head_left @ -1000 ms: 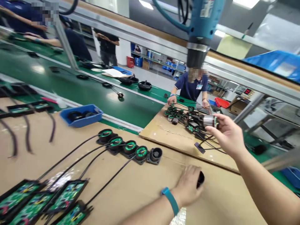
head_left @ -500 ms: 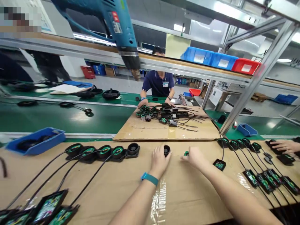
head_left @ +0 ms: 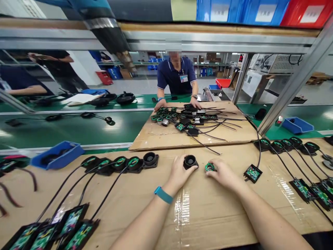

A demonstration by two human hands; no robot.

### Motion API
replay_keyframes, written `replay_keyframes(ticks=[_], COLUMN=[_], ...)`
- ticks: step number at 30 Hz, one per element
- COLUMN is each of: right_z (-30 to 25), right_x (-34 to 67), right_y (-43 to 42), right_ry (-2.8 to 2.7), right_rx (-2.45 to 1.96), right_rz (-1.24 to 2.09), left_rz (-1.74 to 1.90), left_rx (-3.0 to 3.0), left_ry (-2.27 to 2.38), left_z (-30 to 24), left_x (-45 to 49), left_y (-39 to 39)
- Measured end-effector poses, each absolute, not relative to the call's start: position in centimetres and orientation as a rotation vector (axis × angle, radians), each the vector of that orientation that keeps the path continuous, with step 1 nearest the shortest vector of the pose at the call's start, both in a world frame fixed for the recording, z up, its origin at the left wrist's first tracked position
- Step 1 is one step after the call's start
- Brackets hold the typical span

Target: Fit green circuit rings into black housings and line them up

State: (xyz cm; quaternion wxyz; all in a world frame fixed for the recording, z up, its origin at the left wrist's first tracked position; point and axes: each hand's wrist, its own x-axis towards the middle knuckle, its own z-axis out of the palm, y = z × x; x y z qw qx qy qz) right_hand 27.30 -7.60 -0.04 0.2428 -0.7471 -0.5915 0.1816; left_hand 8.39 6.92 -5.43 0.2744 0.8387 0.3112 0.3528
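My left hand (head_left: 179,172), with a teal wristband, grips a black round housing (head_left: 190,161) standing on the cardboard-covered bench (head_left: 145,201). My right hand (head_left: 223,172) is closed on a small round part with a green circuit board (head_left: 209,167), right beside the housing. A thin black cable runs from that part to a small rectangular green board (head_left: 252,173) lying to the right. An empty black housing (head_left: 150,159) ends a row of filled ones (head_left: 114,163) to the left.
Cabled boards lie at the lower left (head_left: 73,222) and right (head_left: 304,189). A raised cardboard sheet (head_left: 161,137) holds a pile of parts, with a co-worker (head_left: 177,74) behind it. A blue tray (head_left: 56,155) sits left. A heat gun (head_left: 104,24) hangs overhead.
My right hand came down from holding a metal-cased part in the air to the bench beside my left hand. Both hands slid slightly forward; the view swung right and down.
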Motion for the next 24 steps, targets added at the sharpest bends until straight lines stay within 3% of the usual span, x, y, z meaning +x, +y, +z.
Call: replay_keyframes(ticks=[16, 21, 24], right_z=[-0.8, 0.2, 0.2], right_x=[26.1, 25.5, 25.4], right_y=[-8.3, -8.5, -8.7], right_ry=[-1.749, -1.612, -1.684], right_rx=[-1.982, -2.239, -2.151], right_rz=[0.505, 0.534, 0.557], left_rz=[0.888, 0.791, 0.684], left_rx=[2.119, 2.196, 2.129], left_ry=[0.939, 0.652, 0.589], left_z=[-5.2, -3.9, -3.7], left_x=[8.1, 7.6, 7.5], left_y=[6.6, 6.8, 6.5])
